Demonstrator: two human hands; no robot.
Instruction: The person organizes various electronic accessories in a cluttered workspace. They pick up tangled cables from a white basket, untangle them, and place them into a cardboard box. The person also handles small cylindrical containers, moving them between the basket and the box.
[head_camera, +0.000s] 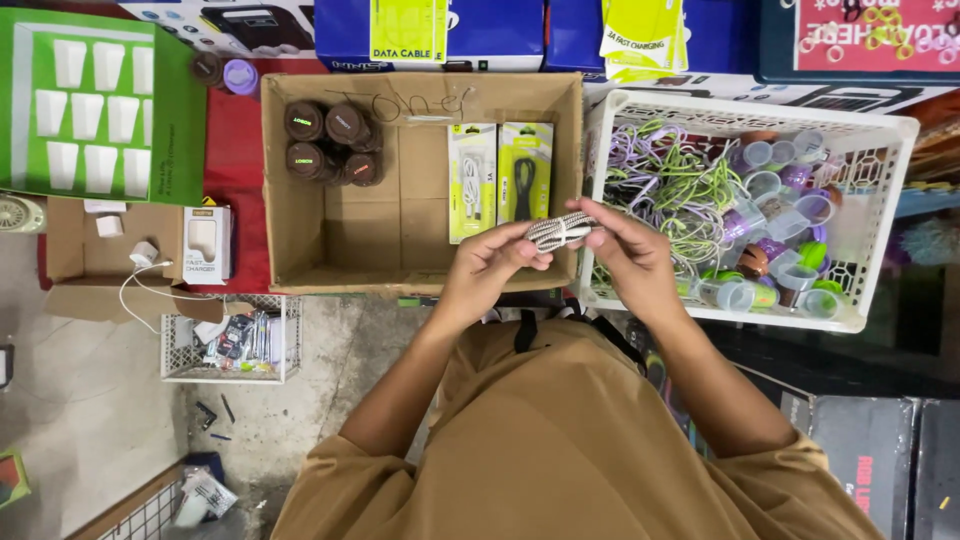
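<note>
Both my hands hold a coiled braided cable (558, 231), grey and white, over the front edge of an open cardboard box (300, 210). My left hand (492, 268) pinches its left end; my right hand (628, 252) grips its right end. Inside the box lie two packaged cables (498, 178) in yellow-green cards and several brown round cases (332, 142) in the far left corner.
A white plastic crate (880, 190) on the right holds loose purple and green cables and small round cases. A green charger display (90, 105) and a small charger box (207, 243) sit left. A small wire basket (230, 345) stands on the concrete floor.
</note>
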